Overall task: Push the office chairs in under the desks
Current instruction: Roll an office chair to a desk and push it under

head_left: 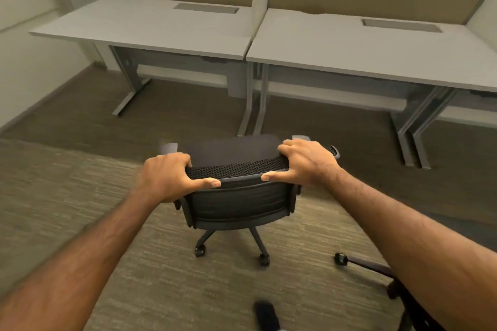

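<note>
A black mesh-backed office chair (238,204) on castors stands on the carpet in front of me, its seat facing two white desks. My left hand (166,176) grips the left end of the backrest's top edge. My right hand (304,162) grips the right end, fingers over the front and thumb behind. The left desk (150,27) and the right desk (376,48) stand side by side against a tan partition, a short way beyond the chair. The chair sits roughly opposite the seam between them, out from under both.
Grey metal desk legs (255,99) meet at the seam straight ahead of the chair. A second chair's black base and castor (341,259) pokes in at the lower right. A wall (32,67) runs along the left. A dark shoe tip (266,314) shows at the bottom.
</note>
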